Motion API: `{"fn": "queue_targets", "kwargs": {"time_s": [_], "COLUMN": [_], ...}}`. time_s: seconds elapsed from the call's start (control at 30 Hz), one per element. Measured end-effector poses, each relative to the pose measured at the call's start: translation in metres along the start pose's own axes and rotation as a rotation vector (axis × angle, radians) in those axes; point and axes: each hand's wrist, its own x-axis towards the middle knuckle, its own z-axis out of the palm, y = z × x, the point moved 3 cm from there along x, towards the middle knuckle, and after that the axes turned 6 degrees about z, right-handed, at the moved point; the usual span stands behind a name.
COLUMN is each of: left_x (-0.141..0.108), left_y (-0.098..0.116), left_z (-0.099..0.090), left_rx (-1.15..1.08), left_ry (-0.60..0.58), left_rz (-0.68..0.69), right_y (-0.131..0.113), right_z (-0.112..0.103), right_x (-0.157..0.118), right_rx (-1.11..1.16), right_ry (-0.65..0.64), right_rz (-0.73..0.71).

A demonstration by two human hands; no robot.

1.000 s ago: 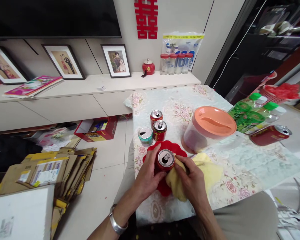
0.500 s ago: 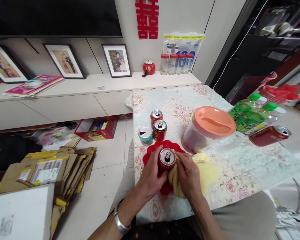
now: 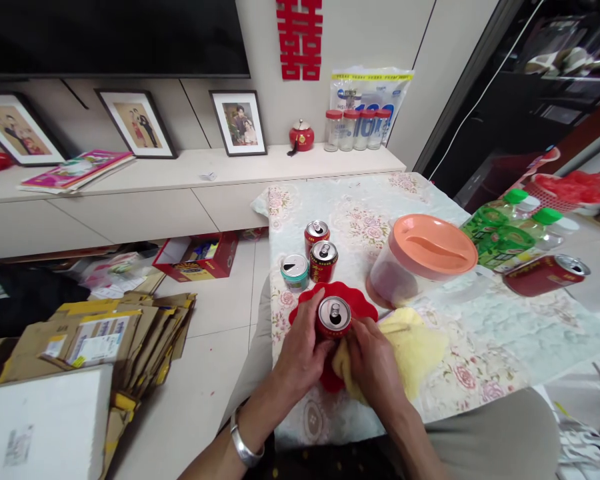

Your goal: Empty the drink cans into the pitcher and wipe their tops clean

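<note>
A red drink can [image 3: 335,315] with an opened top is gripped by my left hand [image 3: 303,340], its fingers wrapped round the side. My right hand [image 3: 373,357] clutches a yellow cloth [image 3: 410,343] against the can's right side; part of the cloth spreads out on the table. Beneath the can lies a red scalloped plate [image 3: 360,303], partly hidden by both hands. Just beyond it stand two opened red cans, the nearer [image 3: 323,261] and the farther [image 3: 317,235], beside a short teal can [image 3: 295,272].
A plastic canister [image 3: 390,273] with an orange lid stands right of the plate. Green-capped bottles [image 3: 505,227] and another red can [image 3: 540,275] are farther right on the flowered tablecloth [image 3: 460,393]. Flattened cardboard [image 3: 150,340] and a red box [image 3: 200,260] lie on the floor at left.
My right hand and the cloth have slid slightly lower along the can's side. My left hand keeps its hold on the can. The whole view has shifted a little.
</note>
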Motion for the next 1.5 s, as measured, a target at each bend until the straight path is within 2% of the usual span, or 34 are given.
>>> {"fn": "queue_targets", "kwargs": {"time_s": [0.17, 0.27, 0.4, 0.5, 0.7, 0.8, 0.97, 1.03, 1.2, 1.4, 1.5], "left_x": [0.003, 0.004, 0.004, 0.003, 0.0, 0.0, 0.0, 0.0, 0.002, 0.003, 0.003], "left_y": [0.003, 0.004, 0.004, 0.003, -0.003, -0.004, -0.005, -0.005, -0.002, -0.006, -0.007], "left_z": [-0.001, -0.001, -0.001, -0.001, 0.002, 0.003, 0.003, 0.003, 0.003, 0.007, 0.009], "left_rx": [0.0, -0.022, -0.047, -0.047, -0.025, -0.014, -0.052, -0.048, -0.008, -0.039, -0.045], "left_ry": [0.022, 0.028, 0.023, 0.027, 0.026, 0.036, 0.014, 0.022, 0.044, 0.069, 0.074], "left_rz": [0.002, 0.007, -0.008, -0.01, 0.004, 0.002, -0.117, -0.124, -0.072, -0.073, -0.059], "right_y": [-0.007, -0.015, -0.022, -0.015, 0.003, 0.004, 0.003, 0.003, -0.006, -0.026, -0.026], "right_z": [-0.019, -0.026, -0.027, -0.02, 0.0, 0.004, 0.003, 0.0, -0.017, -0.028, -0.025], "right_x": [-0.015, -0.017, -0.008, 0.004, 0.015, 0.014, 0.008, 0.004, -0.011, -0.017, -0.013], "right_rx": [0.225, 0.254, 0.254, 0.248, 0.137, 0.078, 0.018, 0.039, 0.226, 0.211, 0.197], "right_ry": [0.18, 0.268, 0.377, 0.347, 0.117, 0.073, 0.045, 0.07, 0.24, 0.4, 0.432], "right_rz": [-0.039, -0.044, -0.123, -0.118, -0.036, -0.017, 0.004, -0.007, -0.015, -0.122, -0.144]}}
